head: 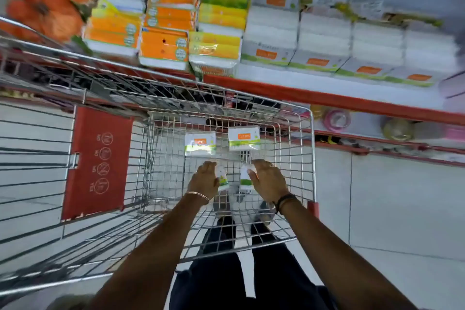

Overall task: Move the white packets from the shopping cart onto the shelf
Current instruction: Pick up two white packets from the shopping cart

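Both my hands reach down into the wire shopping cart [312,158]. My left hand [205,178] is closed on a white packet [222,178] with a green stripe. My right hand [268,180] is closed on a second white packet [245,178] beside it. Two more white packets lie flat on the cart floor just beyond my hands, one on the left [200,144] and one on the right [244,138]. The shelf [327,97] with its red edge runs above the cart. Rows of the same white packets [324,38] stand stacked on it.
Orange and yellow packs [163,40] fill the shelf's left part, with orange net bags [50,7] at far left. The cart's red child-seat flap [98,161] is at left. A lower shelf [377,138] holds round pink and yellow items. My legs show below the cart.
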